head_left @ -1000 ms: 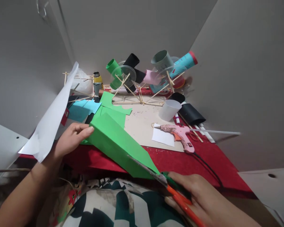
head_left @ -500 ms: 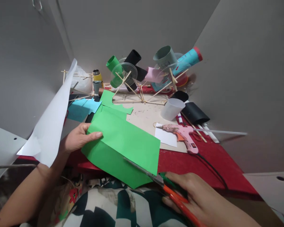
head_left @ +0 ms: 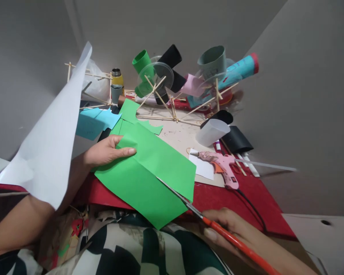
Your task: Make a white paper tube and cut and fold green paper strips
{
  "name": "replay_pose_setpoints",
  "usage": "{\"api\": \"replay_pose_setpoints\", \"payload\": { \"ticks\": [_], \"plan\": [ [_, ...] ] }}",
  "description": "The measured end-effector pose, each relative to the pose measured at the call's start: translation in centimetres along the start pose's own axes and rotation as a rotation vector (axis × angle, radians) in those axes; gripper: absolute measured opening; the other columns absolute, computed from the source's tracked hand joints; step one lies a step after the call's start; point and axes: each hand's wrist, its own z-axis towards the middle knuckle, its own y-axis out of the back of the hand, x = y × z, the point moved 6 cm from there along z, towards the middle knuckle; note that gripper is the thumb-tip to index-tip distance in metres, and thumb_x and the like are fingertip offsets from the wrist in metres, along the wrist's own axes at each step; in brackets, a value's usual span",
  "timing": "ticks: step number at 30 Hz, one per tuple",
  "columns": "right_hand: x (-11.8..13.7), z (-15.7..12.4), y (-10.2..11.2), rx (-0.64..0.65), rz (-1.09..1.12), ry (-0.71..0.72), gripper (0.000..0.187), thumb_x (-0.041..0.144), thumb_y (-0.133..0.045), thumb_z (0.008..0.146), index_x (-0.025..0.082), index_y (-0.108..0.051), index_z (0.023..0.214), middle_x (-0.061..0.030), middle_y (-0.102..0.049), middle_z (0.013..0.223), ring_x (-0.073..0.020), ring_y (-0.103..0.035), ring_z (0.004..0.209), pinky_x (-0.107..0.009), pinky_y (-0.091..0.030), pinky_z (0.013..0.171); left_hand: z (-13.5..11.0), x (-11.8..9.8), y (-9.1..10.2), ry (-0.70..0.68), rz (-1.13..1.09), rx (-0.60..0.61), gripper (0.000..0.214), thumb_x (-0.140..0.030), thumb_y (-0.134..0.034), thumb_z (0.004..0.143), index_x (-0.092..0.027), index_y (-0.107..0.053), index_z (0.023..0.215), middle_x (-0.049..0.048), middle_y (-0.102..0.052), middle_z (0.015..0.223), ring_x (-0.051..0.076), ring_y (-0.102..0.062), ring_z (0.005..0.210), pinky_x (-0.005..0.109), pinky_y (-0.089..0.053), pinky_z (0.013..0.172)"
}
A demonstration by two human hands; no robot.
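My left hand pinches the upper left edge of a creased green paper sheet, thumb on top. The sheet lies spread over the red mat's front edge. My right hand, at the lower right, grips orange-handled scissors. Their metal blades point up-left and lie across the sheet's right part. A large white paper sheet rises over my left forearm.
A pink glue gun with a black cord lies on the red mat, beside a white paper scrap. Behind stand stick frames with paper tubes and clear discs, a translucent cup, black rolls and blue paper. Grey walls enclose three sides.
The green sheet has unfolded from a tilted wedge to lying nearly flat. My left thumb slid further onto it. The scissors have drawn back to the right along the sheet.
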Motion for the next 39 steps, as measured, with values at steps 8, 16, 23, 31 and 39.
{"api": "replay_pose_setpoints", "payload": {
  "ticks": [8,16,23,31,39],
  "plan": [
    [-0.2,0.3,-1.3,0.197,0.215,-0.074,0.052,0.069,-0.039,0.088,0.021,-0.036,0.069,0.0070,-0.025,0.057,-0.0075,-0.023,0.047,-0.021,-0.017,0.041,2.6,1.3,0.7,-0.007,0.180,0.108,0.022,-0.037,-0.074,0.077,-0.018,-0.074,0.087,0.0015,-0.075,0.082,0.012,-0.067,0.069,0.025,-0.054,0.074],
    [1.1,0.5,-0.5,0.191,0.116,-0.012,0.056,0.072,-0.033,0.088,0.018,-0.047,0.079,0.0015,-0.036,0.069,-0.0124,-0.032,0.061,-0.025,-0.029,0.053,3.6,2.6,1.0,0.022,0.140,0.155,0.027,-0.039,-0.073,0.077,-0.016,-0.072,0.091,0.0046,-0.075,0.091,0.016,-0.068,0.074,0.028,-0.056,0.072],
    [2.0,0.9,-0.7,0.203,0.121,-0.069,0.057,0.073,-0.032,0.087,0.019,-0.047,0.075,0.0018,-0.036,0.067,-0.0123,-0.030,0.060,-0.024,-0.030,0.053,3.6,2.9,0.9,-0.006,0.229,0.138,0.032,-0.043,-0.073,0.075,-0.014,-0.071,0.089,0.0049,-0.075,0.088,0.017,-0.068,0.071,0.027,-0.055,0.065],
    [0.4,0.7,-1.4,0.153,0.258,-0.168,0.060,0.074,-0.036,0.085,0.017,-0.055,0.086,0.0047,-0.037,0.056,-0.0097,-0.033,0.045,-0.023,-0.031,0.045,3.5,2.9,1.1,-0.052,0.171,0.144,0.027,-0.040,-0.071,0.077,-0.015,-0.071,0.089,0.0049,-0.076,0.091,0.016,-0.069,0.071,0.024,-0.054,0.064],
    [-0.1,0.7,-1.8,0.087,0.299,-0.215,0.061,0.073,-0.038,0.086,0.015,-0.057,0.084,0.0080,-0.034,0.046,-0.0071,-0.028,0.038,-0.022,-0.026,0.042,3.6,2.7,1.4,-0.112,0.272,0.127,0.030,-0.041,-0.070,0.078,-0.014,-0.071,0.089,0.0044,-0.076,0.087,0.016,-0.068,0.070,0.024,-0.052,0.063]
  ]
}}
